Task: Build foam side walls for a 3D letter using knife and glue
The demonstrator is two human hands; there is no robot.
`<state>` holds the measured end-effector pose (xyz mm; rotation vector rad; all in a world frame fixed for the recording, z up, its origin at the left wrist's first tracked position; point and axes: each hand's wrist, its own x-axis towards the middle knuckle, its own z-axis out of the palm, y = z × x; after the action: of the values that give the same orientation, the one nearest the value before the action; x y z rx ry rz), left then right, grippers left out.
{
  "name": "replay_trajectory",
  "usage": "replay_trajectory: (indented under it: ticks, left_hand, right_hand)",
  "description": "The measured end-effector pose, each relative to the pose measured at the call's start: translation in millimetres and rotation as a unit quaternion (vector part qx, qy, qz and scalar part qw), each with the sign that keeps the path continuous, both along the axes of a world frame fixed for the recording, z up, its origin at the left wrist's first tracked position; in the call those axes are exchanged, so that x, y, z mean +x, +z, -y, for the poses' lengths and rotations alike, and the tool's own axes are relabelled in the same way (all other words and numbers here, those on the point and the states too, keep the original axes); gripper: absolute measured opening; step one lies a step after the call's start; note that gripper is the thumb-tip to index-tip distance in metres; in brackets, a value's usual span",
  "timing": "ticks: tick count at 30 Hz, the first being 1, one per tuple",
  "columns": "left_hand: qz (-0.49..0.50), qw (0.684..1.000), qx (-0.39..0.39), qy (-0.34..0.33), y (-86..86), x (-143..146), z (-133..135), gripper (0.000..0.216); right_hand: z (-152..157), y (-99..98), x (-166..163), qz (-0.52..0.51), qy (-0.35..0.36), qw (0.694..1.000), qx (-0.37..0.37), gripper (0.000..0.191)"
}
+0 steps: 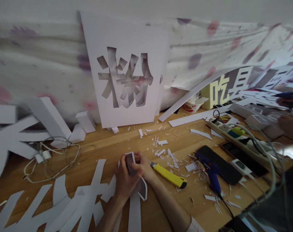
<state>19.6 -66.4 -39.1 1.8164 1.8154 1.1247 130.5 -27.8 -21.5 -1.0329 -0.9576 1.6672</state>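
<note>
Both my hands meet low in the middle of the view over a wooden floor. My left hand and my right hand are closed together on a small white foam piece, its grey inner face turned up. Under them lie large white foam character cut-outs. A yellow utility knife lies just right of my right hand, untouched. A blue glue gun rests further right.
A white board with a cut-out character leans on the draped wall. White scraps litter the floor. Two phones, a power strip and cables lie at right. Another person's hands work at the far right. White cables lie at left.
</note>
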Motion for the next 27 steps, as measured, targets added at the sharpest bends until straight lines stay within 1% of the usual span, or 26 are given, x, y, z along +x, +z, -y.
replay_trajectory:
  ticks: [6,10,17,22,27]
  left_hand:
    - [0.004,1.000,0.016,0.008,0.5,2,0,0.077]
    - [-0.008,1.000,0.008,-0.012,-2.3,-2,0,0.077]
    - [-0.028,0.999,0.017,-0.004,-8.3,-5,-1,0.077]
    - [-0.016,1.000,0.008,-0.012,-11.3,-6,-1,0.076]
    - [-0.005,1.000,-0.003,-0.013,-9.8,-6,-1,0.078]
  right_hand:
    - [0,0.3,1,0.005,-0.002,1.000,-0.001,0.049]
    - [0,-0.9,0,0.004,0.002,1.000,-0.002,0.048]
    - [0,-1.4,0,0.009,-0.005,1.000,-0.002,0.048]
    - [0,-1.3,1,0.018,-0.005,1.000,0.000,0.047]
    - [0,-3.2,0,0.017,-0.006,1.000,-0.002,0.047]
